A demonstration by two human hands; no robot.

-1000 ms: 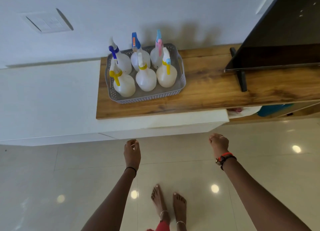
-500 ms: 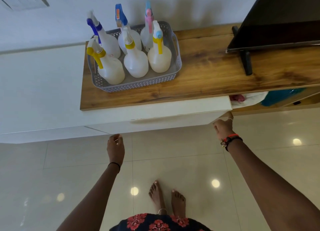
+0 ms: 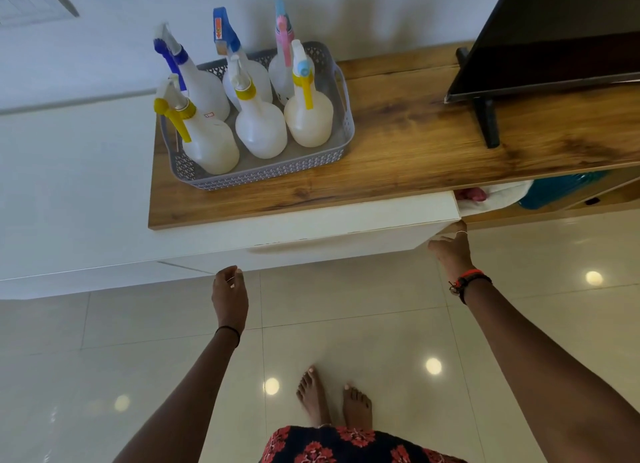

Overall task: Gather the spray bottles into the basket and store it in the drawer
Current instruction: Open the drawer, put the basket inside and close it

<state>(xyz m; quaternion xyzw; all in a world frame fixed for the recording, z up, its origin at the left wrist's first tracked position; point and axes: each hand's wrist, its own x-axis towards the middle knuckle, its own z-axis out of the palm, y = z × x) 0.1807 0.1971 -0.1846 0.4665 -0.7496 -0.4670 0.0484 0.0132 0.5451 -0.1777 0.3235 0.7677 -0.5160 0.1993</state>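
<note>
Your right hand (image 3: 450,251) is at the near right corner of the white drawer (image 3: 346,225), under the wooden top (image 3: 415,143). Its fingers curl against the lower edge of the drawer front and touch it; how firmly they hold it, I cannot tell. Your left hand (image 3: 229,294) hangs in the air just near the bottom edge of the same drawer front, more to the left. It is loosely half open and holds nothing.

The grey basket (image 3: 277,173) stands on the left part of the wooden top, close to the wall. All six spray bottles (image 3: 259,126) are inside it, upright, in two rows of three. The near row has yellow triggers; the far row has a blue one, a blue one with an orange label, and a pink one.

To the right on the top stands a dark screen (image 3: 561,36) on a black foot. Under the top at the right, an open compartment shows a teal thing (image 3: 557,190) and some white cloth (image 3: 502,194).
</note>
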